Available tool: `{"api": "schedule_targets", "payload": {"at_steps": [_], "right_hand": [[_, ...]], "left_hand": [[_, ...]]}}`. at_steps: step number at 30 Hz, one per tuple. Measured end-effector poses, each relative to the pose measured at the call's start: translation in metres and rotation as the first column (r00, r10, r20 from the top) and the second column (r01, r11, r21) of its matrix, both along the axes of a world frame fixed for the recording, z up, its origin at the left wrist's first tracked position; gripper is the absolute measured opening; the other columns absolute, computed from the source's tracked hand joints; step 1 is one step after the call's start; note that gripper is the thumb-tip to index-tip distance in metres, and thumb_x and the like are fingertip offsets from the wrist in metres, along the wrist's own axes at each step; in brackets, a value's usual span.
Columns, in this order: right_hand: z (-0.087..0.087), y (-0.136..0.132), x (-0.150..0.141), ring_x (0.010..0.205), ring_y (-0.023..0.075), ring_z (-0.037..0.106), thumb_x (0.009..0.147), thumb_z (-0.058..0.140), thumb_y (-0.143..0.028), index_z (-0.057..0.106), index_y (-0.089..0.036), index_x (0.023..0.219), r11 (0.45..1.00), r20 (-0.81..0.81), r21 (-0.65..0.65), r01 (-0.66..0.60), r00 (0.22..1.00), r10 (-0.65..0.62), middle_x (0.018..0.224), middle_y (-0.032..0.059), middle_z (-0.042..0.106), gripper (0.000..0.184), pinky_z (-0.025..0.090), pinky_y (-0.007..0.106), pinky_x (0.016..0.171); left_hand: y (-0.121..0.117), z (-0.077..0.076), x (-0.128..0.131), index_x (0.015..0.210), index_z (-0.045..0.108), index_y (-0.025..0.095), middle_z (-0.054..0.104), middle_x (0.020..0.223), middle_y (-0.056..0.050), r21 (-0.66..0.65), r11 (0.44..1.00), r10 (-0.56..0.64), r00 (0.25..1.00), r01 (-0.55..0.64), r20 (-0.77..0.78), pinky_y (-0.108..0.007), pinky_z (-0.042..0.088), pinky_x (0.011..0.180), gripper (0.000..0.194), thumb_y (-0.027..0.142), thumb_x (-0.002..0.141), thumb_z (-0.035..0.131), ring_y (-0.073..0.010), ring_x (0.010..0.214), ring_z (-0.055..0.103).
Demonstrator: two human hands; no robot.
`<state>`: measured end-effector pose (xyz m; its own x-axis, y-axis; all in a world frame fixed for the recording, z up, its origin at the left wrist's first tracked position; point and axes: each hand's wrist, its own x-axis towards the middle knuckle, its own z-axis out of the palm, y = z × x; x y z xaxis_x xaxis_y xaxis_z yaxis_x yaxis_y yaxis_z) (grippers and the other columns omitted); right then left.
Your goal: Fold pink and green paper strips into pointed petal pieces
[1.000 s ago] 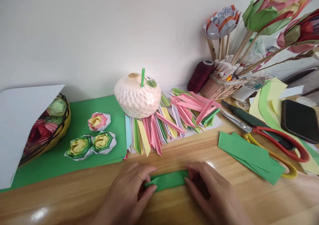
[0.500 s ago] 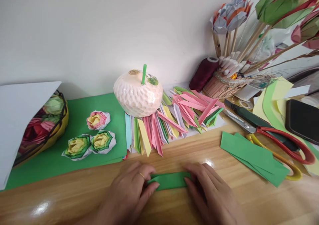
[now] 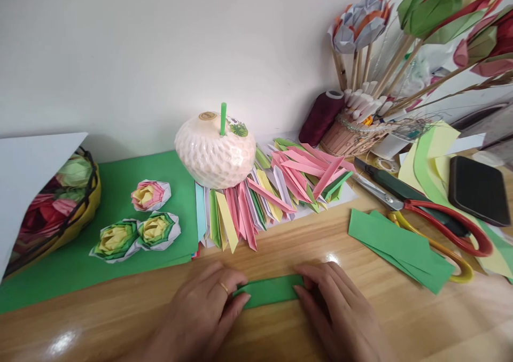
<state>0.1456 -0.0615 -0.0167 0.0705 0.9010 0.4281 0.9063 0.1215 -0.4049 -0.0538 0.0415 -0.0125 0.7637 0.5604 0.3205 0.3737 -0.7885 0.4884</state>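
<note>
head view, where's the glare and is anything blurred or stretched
Head view: glare spots on the wooden table, at lower left and just beyond the right hand; head view: the green strip looks slightly soft, but its edges are readable; head view: upper-right paper flowers seem stretched.

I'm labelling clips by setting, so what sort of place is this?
Likely a paper-craft workspace, perhaps in a home: a heap of folded paper strips, three folded paper flowers on a green sheet, and scissors off to the right.
</note>
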Motion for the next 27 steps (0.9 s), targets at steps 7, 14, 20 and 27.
{"api": "schedule_targets", "payload": {"at_steps": [7,14,20,27], "right_hand": [[0.0010,0.0004,-0.0007,0.058,0.0123,0.057,0.096,0.039,-0.021,0.052,-0.019,0.094,1.000,-0.015,-0.026,0.018,1.000,-0.019,0.066,0.0001,0.057,0.014,0.048,0.020,0.052],[0.0031,-0.0015,-0.0017,0.057,0.0129,0.057,0.094,0.041,-0.019,0.051,-0.020,0.094,0.999,-0.028,-0.038,0.033,0.999,-0.034,0.066,-0.0001,0.057,0.010,0.047,0.022,0.051],[0.0028,-0.0049,-0.0016,0.059,0.0138,0.057,0.094,0.041,-0.018,0.051,-0.019,0.096,0.997,0.000,-0.052,0.049,0.999,-0.049,0.068,0.0009,0.057,0.011,0.048,0.023,0.053],[-0.0011,-0.0055,-0.0023,0.059,0.0134,0.056,0.094,0.041,-0.019,0.049,-0.019,0.098,0.996,-0.032,-0.068,0.064,0.997,-0.066,0.069,0.0003,0.057,0.010,0.048,0.022,0.052]], "left_hand": [[0.0003,-0.0042,-0.0062,0.085,0.051,0.022,0.060,0.069,0.004,-0.098,0.991,-0.086,0.996,0.087,0.016,-0.019,0.044,0.055,0.010,0.025,0.093,0.046,-0.0116,0.061,0.057],[0.0018,0.0018,-0.0095,0.083,0.054,0.022,0.058,0.070,0.004,-0.242,0.969,-0.061,0.998,0.051,-0.035,-0.017,0.045,0.058,0.008,0.016,0.088,0.052,-0.0103,0.063,0.057],[-0.0005,-0.0001,-0.0089,0.083,0.053,0.021,0.058,0.068,0.003,-0.150,0.986,-0.084,0.996,0.077,-0.041,-0.020,0.044,0.058,0.009,0.012,0.087,0.051,-0.0118,0.064,0.056],[-0.0039,-0.0007,-0.0078,0.082,0.052,0.022,0.058,0.067,0.005,-0.149,0.988,0.016,0.990,-0.037,-0.141,-0.019,0.046,0.056,0.007,0.016,0.084,0.054,-0.0111,0.061,0.059]]}}
